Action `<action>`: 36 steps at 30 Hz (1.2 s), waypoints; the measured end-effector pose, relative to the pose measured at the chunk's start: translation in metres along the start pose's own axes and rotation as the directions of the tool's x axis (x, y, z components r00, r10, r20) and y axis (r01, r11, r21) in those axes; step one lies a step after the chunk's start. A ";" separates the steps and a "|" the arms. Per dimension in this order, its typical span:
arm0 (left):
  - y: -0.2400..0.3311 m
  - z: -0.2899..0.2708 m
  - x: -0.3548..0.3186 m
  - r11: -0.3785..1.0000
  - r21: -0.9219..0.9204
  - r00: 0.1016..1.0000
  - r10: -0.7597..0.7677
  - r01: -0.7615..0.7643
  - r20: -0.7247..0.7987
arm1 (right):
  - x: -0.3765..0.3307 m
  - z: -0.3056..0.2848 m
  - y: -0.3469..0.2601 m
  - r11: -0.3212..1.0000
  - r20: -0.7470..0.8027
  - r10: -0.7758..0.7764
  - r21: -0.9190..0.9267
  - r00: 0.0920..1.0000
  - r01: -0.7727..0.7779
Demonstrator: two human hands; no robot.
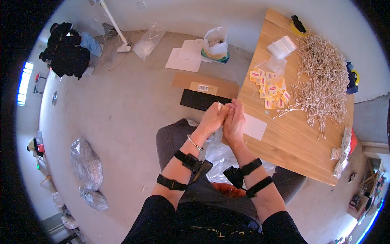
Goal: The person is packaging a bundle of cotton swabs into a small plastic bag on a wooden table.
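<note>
Over the table's near left corner, my left hand (212,118) is closed around a small bundle of cotton swabs (220,107), whose tips stick out at the top. My right hand (234,121) presses against the bundle from the other side, fingers close together and the palm turned inward. The bundle's lower part is hidden between the hands. Just right of them, a white card (254,127) lies on the wooden table (298,144). Farther right is a big heap of loose cotton swabs (323,77). Yellow and white printed labels (270,88) lie left of the heap, with small rubber bands (267,112) below.
Clear plastic bags (281,48) and a tape dispenser (300,26) are at the table's far end; another dispenser (352,78) sits on its right edge. Packed bags (344,152) line the near right corner. Flat cardboard (227,86) and a white sack (215,44) stand beyond my hands.
</note>
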State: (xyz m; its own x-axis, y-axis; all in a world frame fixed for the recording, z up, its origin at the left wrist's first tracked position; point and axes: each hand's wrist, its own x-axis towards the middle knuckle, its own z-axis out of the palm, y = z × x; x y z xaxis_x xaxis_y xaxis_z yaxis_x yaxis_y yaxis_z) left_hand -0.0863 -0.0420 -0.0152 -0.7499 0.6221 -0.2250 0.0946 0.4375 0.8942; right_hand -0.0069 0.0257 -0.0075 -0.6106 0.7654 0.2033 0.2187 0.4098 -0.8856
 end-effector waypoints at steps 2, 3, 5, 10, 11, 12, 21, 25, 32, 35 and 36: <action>-0.008 0.002 0.009 0.993 0.080 0.997 0.082 -0.083 0.010 | -0.001 0.001 0.003 0.999 -0.015 -0.011 0.041 1.000 0.011; -0.009 0.003 0.010 0.993 0.080 0.997 0.082 -0.082 0.011 | -0.001 0.001 0.003 0.999 -0.015 -0.010 0.041 1.000 0.011; -0.009 0.004 0.012 0.990 0.126 0.998 0.064 -0.064 0.002 | -0.001 0.001 0.002 0.999 -0.022 -0.016 0.042 1.000 0.017; 0.014 0.001 0.004 0.994 -0.097 0.998 -0.049 0.052 0.038 | -0.001 -0.001 -0.001 0.999 -0.022 0.021 0.038 1.000 -0.020; 0.012 0.001 0.003 0.982 -0.175 0.998 -0.064 0.067 0.025 | -0.002 0.000 -0.004 0.999 -0.020 0.002 0.035 1.000 -0.002; 0.015 0.000 0.003 0.982 -0.175 0.998 -0.063 0.067 0.028 | -0.002 0.000 -0.002 0.999 -0.022 0.003 0.033 1.000 -0.003; 0.032 -0.018 0.001 0.794 -0.377 0.866 -0.354 0.478 0.353 | -0.002 0.001 0.000 0.999 -0.037 -0.033 -0.011 0.999 0.033; 0.024 -0.013 -0.024 0.715 -0.589 0.911 -0.402 0.377 0.094 | -0.001 0.004 0.003 0.996 -0.083 -0.081 -0.031 0.993 0.079; 0.026 0.010 -0.044 0.783 -0.580 0.939 -0.334 0.226 -0.085 | -0.001 0.004 -0.001 0.994 -0.057 0.048 0.105 0.997 -0.042; 0.027 0.007 -0.043 0.809 -0.545 0.954 -0.294 0.217 -0.056 | 0.000 0.004 0.004 0.996 -0.084 0.046 0.078 0.995 -0.039; 0.026 0.006 -0.043 0.814 -0.536 0.961 -0.276 0.224 -0.018 | 0.000 0.006 0.005 0.996 -0.086 0.045 0.078 0.995 -0.038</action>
State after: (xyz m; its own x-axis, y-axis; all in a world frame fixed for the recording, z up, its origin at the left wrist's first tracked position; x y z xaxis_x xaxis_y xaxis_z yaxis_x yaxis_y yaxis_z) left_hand -0.0480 -0.0532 0.0159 -0.7584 0.4653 -0.4564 -0.4420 0.1476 0.8848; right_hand -0.0101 0.0246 -0.0141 -0.5323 0.8229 0.1987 0.1821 0.3405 -0.9224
